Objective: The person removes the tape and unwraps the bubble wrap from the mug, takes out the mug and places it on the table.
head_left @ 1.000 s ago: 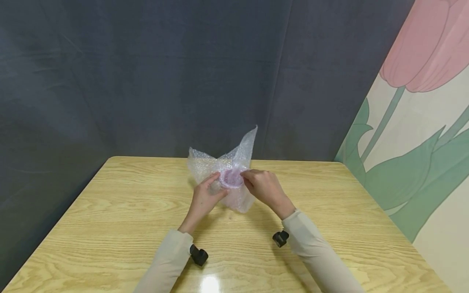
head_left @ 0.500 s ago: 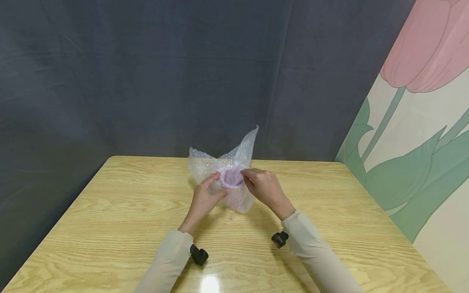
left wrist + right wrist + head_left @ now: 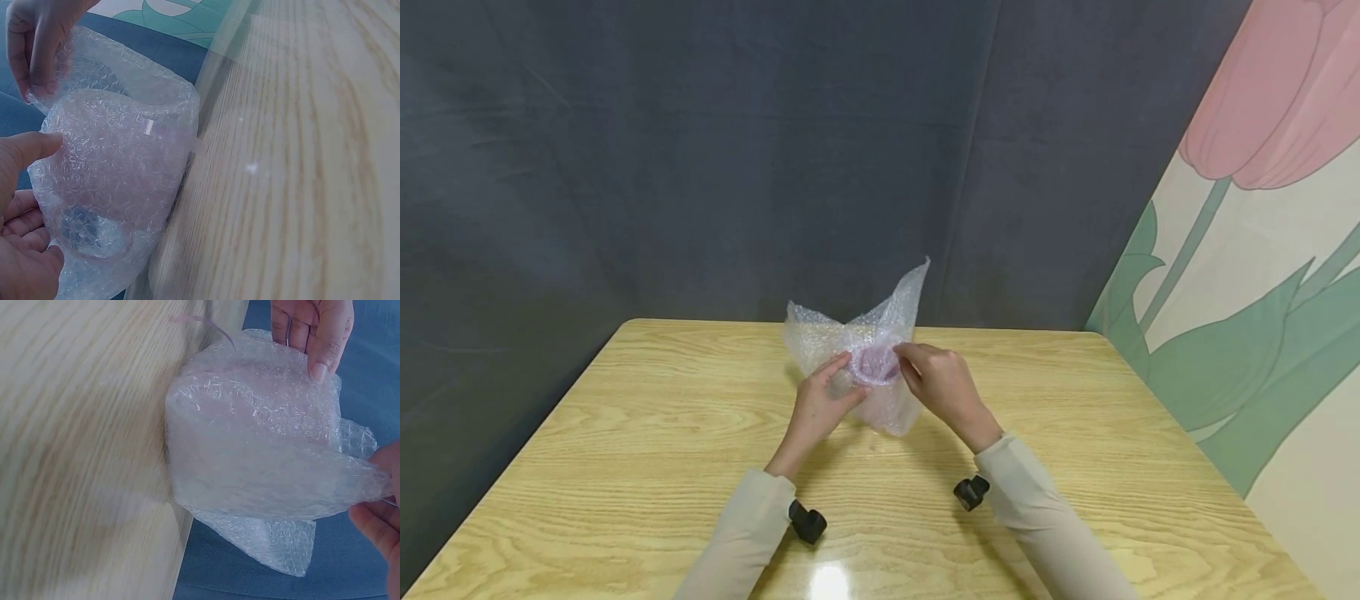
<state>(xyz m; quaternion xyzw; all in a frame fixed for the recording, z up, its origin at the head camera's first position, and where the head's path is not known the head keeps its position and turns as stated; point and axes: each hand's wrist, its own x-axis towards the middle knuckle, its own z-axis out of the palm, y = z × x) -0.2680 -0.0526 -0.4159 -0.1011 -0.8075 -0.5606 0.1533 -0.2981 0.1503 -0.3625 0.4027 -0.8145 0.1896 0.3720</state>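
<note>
A lilac mug [image 3: 876, 367] stands upright in the middle of a sheet of bubble wrap [image 3: 895, 408], near the table's far side. Through the wrap in the left wrist view, a loop like a handle shows on the mug's side. My left hand [image 3: 822, 407] grips the wrapped mug from the left, thumb near the rim's front and fingers behind. At the rim's right side, my right hand [image 3: 942, 382] pinches an edge of the bubble wrap, which in the right wrist view [image 3: 269, 481] stretches up toward those fingers. Two loose wrap corners stand up behind the mug.
The wooden table [image 3: 662, 467] reaches back to a dark curtain [image 3: 737, 167]. A wall with a painted tulip [image 3: 1262, 108] rises on the right. Small black cameras [image 3: 807, 523] hang at both sleeves.
My right wrist has shifted very slightly, its fingers still at the rim with the wrap. The left hand, mug and bubble wrap look the same.
</note>
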